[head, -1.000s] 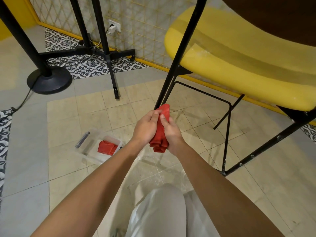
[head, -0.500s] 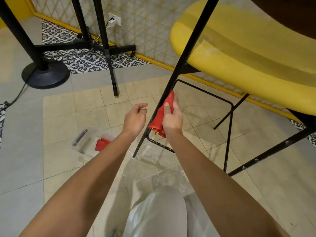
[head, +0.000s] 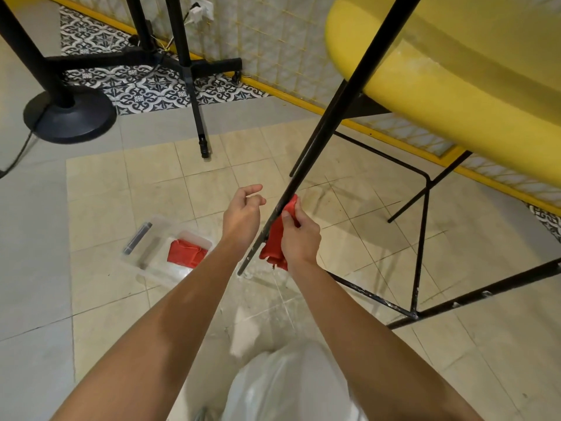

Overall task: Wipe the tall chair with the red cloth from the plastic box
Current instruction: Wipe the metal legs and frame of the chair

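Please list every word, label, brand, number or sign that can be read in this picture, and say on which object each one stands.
No text can be read anywhere.
Plastic box: no label visible; the dark stick-like item inside shows no legible marking.
Red cloth in the right hand: plain.
Yellow chair seat and black chair leg: no brand mark visible.
Wall socket: too small and blurred to tell.

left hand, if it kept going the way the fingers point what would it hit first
The left hand is loosely curled, fingertips aimed right toward the black chair leg, so it would probably meet that leg first, just above the red cloth gripped in the right hand. Depth is unclear; it might pass in front.
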